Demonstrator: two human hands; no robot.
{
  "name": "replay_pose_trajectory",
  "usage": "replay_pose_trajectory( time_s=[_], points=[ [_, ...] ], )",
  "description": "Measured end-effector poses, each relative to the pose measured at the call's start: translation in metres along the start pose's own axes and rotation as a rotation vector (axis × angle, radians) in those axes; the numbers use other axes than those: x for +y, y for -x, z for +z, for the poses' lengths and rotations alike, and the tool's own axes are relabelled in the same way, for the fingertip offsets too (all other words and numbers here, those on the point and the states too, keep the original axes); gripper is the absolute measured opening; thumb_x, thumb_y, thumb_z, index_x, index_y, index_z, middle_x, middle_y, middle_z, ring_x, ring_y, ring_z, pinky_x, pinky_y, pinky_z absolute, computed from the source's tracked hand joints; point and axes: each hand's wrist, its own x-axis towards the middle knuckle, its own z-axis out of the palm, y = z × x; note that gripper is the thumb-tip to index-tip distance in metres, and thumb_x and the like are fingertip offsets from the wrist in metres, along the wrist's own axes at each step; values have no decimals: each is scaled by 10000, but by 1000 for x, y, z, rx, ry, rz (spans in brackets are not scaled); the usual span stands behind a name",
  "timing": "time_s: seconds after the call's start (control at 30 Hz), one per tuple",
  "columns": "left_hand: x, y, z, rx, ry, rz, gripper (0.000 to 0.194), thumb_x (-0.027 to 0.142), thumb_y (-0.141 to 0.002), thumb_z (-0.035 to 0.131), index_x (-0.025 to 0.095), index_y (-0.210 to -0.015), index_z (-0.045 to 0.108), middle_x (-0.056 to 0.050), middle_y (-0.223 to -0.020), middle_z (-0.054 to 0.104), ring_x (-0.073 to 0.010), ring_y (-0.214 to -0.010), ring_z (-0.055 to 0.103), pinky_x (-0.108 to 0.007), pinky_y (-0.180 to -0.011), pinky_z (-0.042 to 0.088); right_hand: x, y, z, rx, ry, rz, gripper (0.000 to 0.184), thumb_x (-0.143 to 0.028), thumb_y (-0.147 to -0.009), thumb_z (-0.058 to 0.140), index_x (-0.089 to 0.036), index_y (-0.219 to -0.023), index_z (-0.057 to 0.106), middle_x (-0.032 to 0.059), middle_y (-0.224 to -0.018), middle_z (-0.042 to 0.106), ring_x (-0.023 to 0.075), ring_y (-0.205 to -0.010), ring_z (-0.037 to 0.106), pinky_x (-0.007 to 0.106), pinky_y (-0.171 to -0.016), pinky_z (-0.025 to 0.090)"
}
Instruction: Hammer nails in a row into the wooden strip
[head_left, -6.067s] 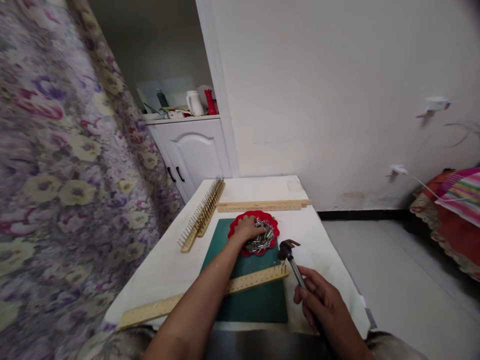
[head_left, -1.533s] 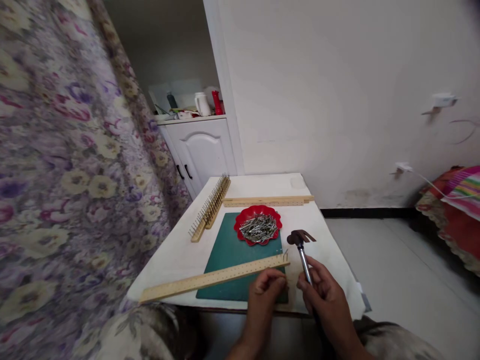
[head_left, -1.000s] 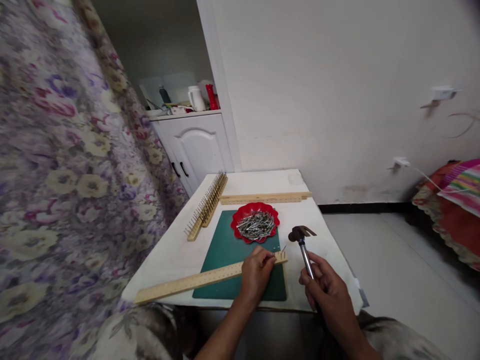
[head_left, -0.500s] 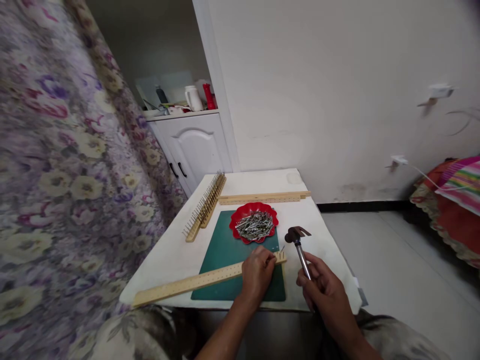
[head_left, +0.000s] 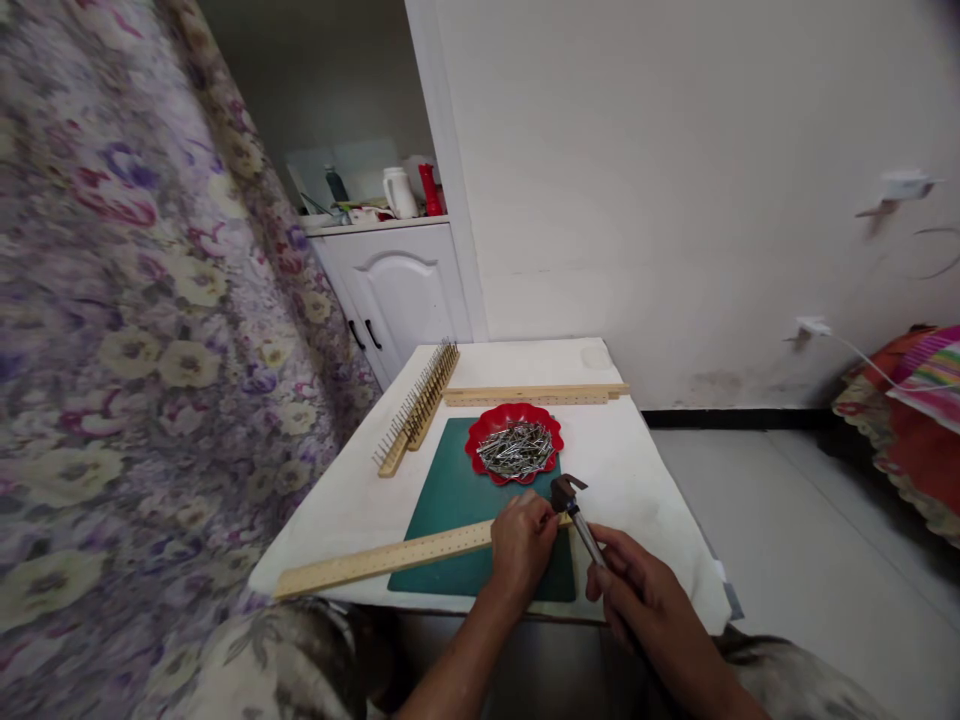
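My right hand grips a claw hammer by its handle. The hammer head is right beside the fingertips of my left hand, over the right end of a wooden strip with rows of small holes. My left hand rests on this strip, thumb and fingers pinched on a nail at that end; the nail is now mostly hidden behind the fingers and hammer head. Under the strip lies a green mat. Just beyond my left hand, a red scalloped bowl holds many loose nails.
At the table's left rear, wooden strips full of upright nails lie end to end. More bare wooden strips lie across behind the bowl. The white table stands near a wall, with a floral curtain on its left.
The hammer has come left and down, its head now at my left fingertips. My left hand stays pinched at the strip's end. The whole view has shifted slightly.
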Motion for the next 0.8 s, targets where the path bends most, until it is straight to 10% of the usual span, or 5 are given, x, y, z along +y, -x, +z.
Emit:
replay_pose_trajectory(
  time_s=[0.8],
  points=[
    [-3, 1, 3, 25, 70, 23, 101, 184, -799, 568, 197, -710, 615, 3, -748, 608, -146, -755, 530, -255, -687, 331, 2, 2, 2, 34, 38, -21, 373, -393, -903, 508, -212, -1229, 496, -12, -742, 574, 71, -409, 414, 199, -388, 308]
  ],
)
